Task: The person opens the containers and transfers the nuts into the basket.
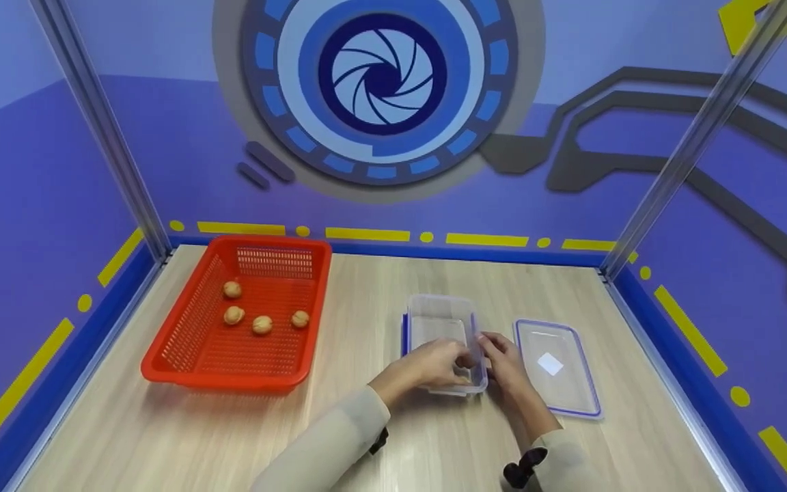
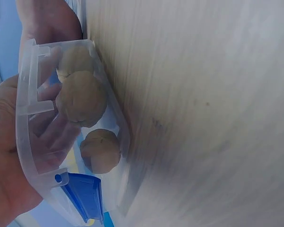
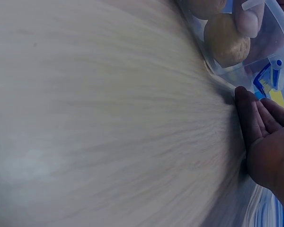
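A clear plastic food box (image 1: 441,307) with blue clip flaps stands uncovered on the table. My left hand (image 1: 439,364) reaches over its near edge, fingers down inside it. Through the wall in the left wrist view, walnuts (image 2: 83,99) lie on the box floor beside loosely spread fingers. The right wrist view has a left fingertip overlapping one walnut (image 3: 226,41); no grip around it shows. My right hand (image 1: 508,365) rests against the box's right side, its fingers (image 3: 248,116) fairly straight and close to the wall. In the head view the left hand hides the walnuts.
A red plastic basket (image 1: 318,301) with several walnuts (image 1: 262,324) stands at the left. To the right of the box lies a clear lid (image 1: 564,342) with a blue seal and a white label. Printed panels (image 1: 380,212) and metal posts (image 1: 680,150) border the wooden table (image 1: 359,314).
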Motion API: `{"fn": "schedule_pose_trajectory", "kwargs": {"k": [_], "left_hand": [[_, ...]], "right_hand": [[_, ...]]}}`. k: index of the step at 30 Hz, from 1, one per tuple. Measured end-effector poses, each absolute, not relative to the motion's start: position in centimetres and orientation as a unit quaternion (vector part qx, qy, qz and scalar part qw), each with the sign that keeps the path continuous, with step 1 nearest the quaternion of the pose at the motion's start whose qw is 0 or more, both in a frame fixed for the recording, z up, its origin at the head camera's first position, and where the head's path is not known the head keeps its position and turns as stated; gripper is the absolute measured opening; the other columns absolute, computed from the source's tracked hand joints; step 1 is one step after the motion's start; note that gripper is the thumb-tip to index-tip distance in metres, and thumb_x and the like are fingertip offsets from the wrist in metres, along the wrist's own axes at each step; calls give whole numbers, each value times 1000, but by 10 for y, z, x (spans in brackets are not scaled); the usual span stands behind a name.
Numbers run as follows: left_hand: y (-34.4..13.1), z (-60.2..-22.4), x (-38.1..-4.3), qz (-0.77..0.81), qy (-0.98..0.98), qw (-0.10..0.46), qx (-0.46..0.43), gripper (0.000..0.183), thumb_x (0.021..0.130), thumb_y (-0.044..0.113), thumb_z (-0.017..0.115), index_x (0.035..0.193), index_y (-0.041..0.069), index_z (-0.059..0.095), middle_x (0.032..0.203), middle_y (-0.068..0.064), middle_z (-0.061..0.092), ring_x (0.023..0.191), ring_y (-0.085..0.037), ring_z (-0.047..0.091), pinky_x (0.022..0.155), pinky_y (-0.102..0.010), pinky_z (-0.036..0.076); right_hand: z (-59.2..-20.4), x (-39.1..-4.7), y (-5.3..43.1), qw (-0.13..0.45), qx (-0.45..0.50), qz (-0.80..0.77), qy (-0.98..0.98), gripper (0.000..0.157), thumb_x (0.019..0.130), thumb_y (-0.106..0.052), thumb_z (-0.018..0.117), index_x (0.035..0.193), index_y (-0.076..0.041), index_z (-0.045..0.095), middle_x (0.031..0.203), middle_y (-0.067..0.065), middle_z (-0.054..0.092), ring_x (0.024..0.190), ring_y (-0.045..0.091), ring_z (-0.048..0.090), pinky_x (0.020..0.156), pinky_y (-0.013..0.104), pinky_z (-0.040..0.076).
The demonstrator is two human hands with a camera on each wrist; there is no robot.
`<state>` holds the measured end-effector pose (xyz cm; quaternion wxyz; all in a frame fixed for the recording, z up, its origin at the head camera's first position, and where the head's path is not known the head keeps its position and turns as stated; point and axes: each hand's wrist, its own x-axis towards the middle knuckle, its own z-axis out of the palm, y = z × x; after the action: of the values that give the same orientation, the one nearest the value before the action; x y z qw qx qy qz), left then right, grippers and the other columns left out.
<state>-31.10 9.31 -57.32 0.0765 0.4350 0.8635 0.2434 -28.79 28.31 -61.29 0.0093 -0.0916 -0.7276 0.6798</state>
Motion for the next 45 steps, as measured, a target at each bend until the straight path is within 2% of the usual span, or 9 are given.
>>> {"fn": "schedule_pose_trajectory", "kwargs": {"k": [7, 10, 19, 32, 40, 45], "left_hand": [[94, -575, -311, 245, 867, 94, 424, 21, 87, 17, 87, 105, 7, 79, 95, -2, 77, 78, -3, 61, 75, -16, 52], [94, -575, -312, 242, 868, 97, 422, 18, 87, 17, 86, 101, 9, 79, 91, -1, 76, 75, -3, 59, 71, -17, 50], [94, -574, -313, 244, 868, 104, 420, 16, 88, 15, 84, 103, 11, 81, 94, 3, 78, 81, -3, 65, 76, -16, 53], [93, -578, -312, 270, 864, 62, 421, 13, 87, 15, 86, 95, 11, 76, 80, 7, 68, 69, -1, 52, 65, -16, 44], [92, -578, -311, 307, 860, 51, 405, 17, 88, 20, 86, 100, 12, 76, 84, 6, 70, 71, 0, 52, 64, -16, 43], [91, -578, -311, 337, 853, 57, 395, 19, 88, 18, 87, 101, 10, 76, 84, 6, 70, 71, 1, 51, 63, -16, 43]], "right_hand": [[-626, -292, 286, 27, -94, 672, -734, 44, 107, -30, 65, 134, 5, 64, 129, 22, 66, 116, 33, 63, 85, 39, 60], [-627, -292, 286, 28, -95, 673, -733, 44, 107, -30, 65, 134, 4, 64, 129, 21, 66, 115, 33, 63, 85, 39, 60], [-624, -292, 285, 24, -98, 683, -724, 42, 107, -28, 65, 135, 3, 64, 129, 22, 64, 116, 33, 64, 84, 39, 61], [-627, -294, 285, 31, -93, 691, -717, 38, 108, -25, 64, 131, 5, 65, 121, 20, 67, 106, 27, 68, 77, 34, 61], [-623, -292, 286, 24, -94, 677, -730, 39, 109, -26, 62, 135, 3, 64, 128, 21, 66, 113, 30, 65, 79, 33, 60], [-625, -292, 285, 25, -91, 678, -729, 40, 108, -26, 63, 134, 5, 63, 127, 23, 67, 113, 31, 66, 79, 34, 61]]}}
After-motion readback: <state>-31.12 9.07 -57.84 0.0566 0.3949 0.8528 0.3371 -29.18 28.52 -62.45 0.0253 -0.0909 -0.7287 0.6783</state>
